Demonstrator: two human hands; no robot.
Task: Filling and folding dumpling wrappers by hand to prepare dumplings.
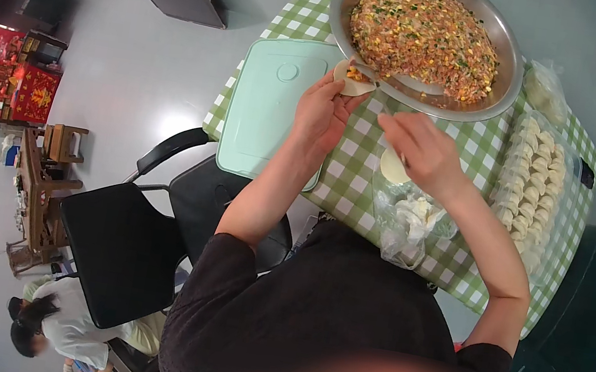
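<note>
In my left hand point(321, 114) a round dumpling wrapper point(361, 90) lies open, with some filling on it. My right hand point(426, 153) grips a thin metal utensil point(383, 104), its far end by the wrapper; the exact kind is hard to make out. Just beyond both hands stands a large steel bowl point(510, 91) heaped with chopped meat and vegetable filling point(425, 35). Under my right hand another round wrapper point(394, 167) sits by a clear plastic bag point(416, 224) with white contents.
A pale green plastic lid point(266, 115) lies left on the green checked tablecloth point(346, 174). At the right, a clear tray point(563, 198) holds several rows of dumplings point(529, 180), with a tied plastic bag point(547, 91) beyond. Black chairs point(120, 251) and people point(69, 325) are to the left.
</note>
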